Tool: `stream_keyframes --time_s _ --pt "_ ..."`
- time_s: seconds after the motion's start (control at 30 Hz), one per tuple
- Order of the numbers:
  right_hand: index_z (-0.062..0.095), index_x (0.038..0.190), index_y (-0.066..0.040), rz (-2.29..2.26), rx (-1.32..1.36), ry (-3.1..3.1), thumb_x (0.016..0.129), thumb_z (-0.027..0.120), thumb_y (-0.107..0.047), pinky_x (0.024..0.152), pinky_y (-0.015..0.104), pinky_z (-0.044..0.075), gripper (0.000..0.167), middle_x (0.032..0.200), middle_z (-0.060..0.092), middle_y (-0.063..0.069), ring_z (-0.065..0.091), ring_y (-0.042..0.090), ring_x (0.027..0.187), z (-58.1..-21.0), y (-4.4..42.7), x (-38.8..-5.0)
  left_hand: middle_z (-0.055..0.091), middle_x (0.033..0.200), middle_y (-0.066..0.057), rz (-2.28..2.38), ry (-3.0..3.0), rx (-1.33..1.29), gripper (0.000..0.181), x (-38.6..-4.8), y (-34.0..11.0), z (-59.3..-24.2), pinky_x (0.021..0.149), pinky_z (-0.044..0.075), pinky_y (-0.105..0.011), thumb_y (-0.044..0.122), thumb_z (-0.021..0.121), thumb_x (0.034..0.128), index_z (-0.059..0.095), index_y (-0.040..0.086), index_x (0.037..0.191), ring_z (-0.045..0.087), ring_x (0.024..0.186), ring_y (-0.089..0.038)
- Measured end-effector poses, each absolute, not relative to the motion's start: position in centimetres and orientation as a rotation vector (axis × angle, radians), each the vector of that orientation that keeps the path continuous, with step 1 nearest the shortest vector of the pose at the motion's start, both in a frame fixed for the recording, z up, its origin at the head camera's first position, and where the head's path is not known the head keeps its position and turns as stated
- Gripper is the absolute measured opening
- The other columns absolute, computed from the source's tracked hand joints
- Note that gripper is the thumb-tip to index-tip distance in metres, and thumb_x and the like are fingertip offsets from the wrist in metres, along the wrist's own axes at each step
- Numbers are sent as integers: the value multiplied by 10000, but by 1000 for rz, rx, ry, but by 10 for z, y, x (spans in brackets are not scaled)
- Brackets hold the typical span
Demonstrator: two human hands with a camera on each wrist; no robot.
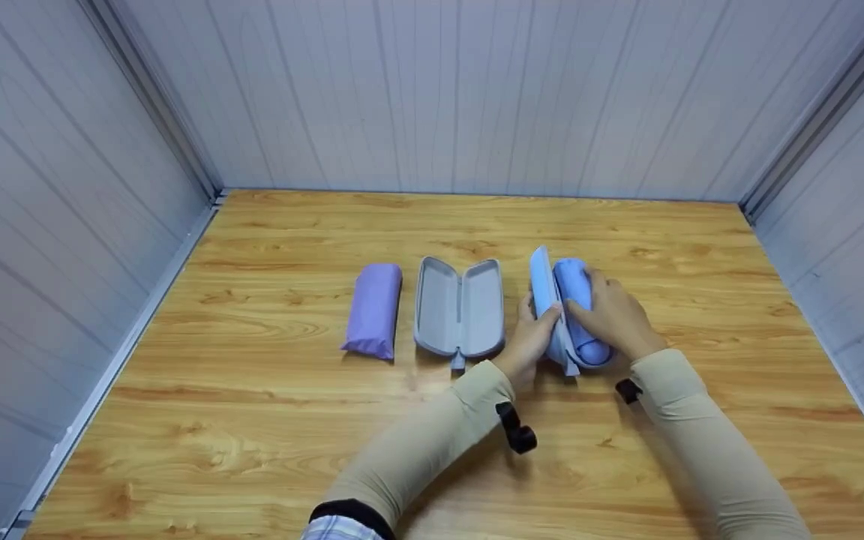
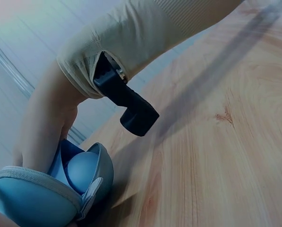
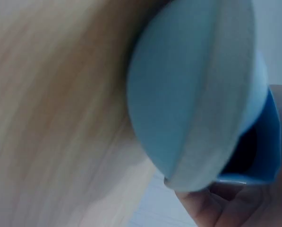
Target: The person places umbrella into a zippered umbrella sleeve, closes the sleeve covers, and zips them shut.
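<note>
A light blue zip case (image 1: 561, 346) stands partly unfolded at the right, with a rolled blue item (image 1: 574, 283) lying in its right half. My left hand (image 1: 531, 336) grips the case's left half, thumb on its inner side. Over the rolled item, my right hand (image 1: 618, 315) curls its fingers and thumb round it and the case's right edge. The left wrist view shows the blue case (image 2: 37, 198) with a rounded blue end (image 2: 81, 171) between its halves. Close up in the right wrist view is the case's rounded shell (image 3: 174, 90).
An open grey case (image 1: 481, 307) lies left of my left hand, its two halves spread. Further left lies a purple wrapped packet (image 1: 373, 309) on the wooden table (image 1: 267, 420). Pale panels (image 1: 417, 97) enclose the table at the back and sides.
</note>
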State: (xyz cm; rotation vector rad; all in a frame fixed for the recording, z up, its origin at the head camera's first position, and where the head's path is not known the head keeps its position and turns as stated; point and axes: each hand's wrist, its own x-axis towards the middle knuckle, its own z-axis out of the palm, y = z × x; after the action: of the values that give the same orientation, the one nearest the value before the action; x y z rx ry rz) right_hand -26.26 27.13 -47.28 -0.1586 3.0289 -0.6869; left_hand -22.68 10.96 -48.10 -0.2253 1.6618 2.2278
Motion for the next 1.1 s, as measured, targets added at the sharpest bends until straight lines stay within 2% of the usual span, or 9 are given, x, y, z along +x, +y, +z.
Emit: stream_keyframes --time_s 0.13,0.33,0.4,0.53,0.6,0.67,0.83,1.0,1.1 --pt "233 1561 40 -707 -177 2983 1009 557 -397 916 625 451 776 1347 413 393 510 489 1136 -470 276 -264 340 1549 -124 2223 1667 -240 720 -227 110 -480 1101 367 -430 330 588 1014 200 154 1594 447 1308 -266" --pt "268 1556 29 -898 -242 2872 1033 525 -345 1040 609 381 692 1453 409 354 451 471 1284 -465 289 -263 378 1522 -137 2243 1662 -251 717 -226 110 -481 1069 407 -437 342 614 999 239 154 1580 486 1269 -272" --pt "309 1551 2 -977 -246 2827 1038 512 -325 1003 574 430 642 1395 492 333 518 441 1228 -464 294 -262 386 1512 -144 2242 1659 -251 715 -226 110 -481 1059 417 -442 350 614 999 242 159 1578 494 1258 -275" --pt "424 1495 -28 -1057 -254 2802 1028 501 -259 778 426 517 526 1106 653 241 621 319 934 -464 302 -260 389 1507 -133 2237 1643 -252 705 -226 109 -481 1046 426 -449 362 611 1001 248 172 1575 499 1245 -272" --pt "473 1438 -17 -1085 -264 2812 1013 505 -215 688 356 492 469 979 646 175 592 259 815 -464 304 -259 399 1500 -123 2237 1641 -250 693 -226 109 -482 1039 434 -449 365 611 1001 262 177 1569 508 1235 -268" --pt "499 1379 -5 -1106 -262 2821 1001 515 -190 650 318 470 421 923 620 136 562 221 761 -464 306 -258 404 1500 -115 2237 1644 -250 684 -226 109 -482 1034 439 -445 368 616 998 278 182 1563 514 1227 -263" --pt "512 1269 9 -1150 -227 2789 979 557 -187 642 293 479 352 898 618 126 569 197 739 -462 309 -254 405 1508 -120 2232 1647 -239 696 -226 109 -482 1011 459 -447 376 626 990 282 194 1567 530 1219 -261" --pt "574 1201 15 -1171 -243 2759 983 639 -235 689 282 499 338 934 665 140 610 206 811 -463 316 -252 405 1526 -115 2222 1686 -191 729 -226 110 -483 1012 461 -420 377 651 975 280 180 1571 514 1245 -234" --pt "632 1107 14 -1169 -264 2785 973 675 -244 700 266 490 293 922 682 123 610 203 826 -465 320 -251 406 1535 -114 2224 1699 -160 717 -226 110 -483 1022 456 -420 351 655 976 294 169 1567 499 1270 -234"
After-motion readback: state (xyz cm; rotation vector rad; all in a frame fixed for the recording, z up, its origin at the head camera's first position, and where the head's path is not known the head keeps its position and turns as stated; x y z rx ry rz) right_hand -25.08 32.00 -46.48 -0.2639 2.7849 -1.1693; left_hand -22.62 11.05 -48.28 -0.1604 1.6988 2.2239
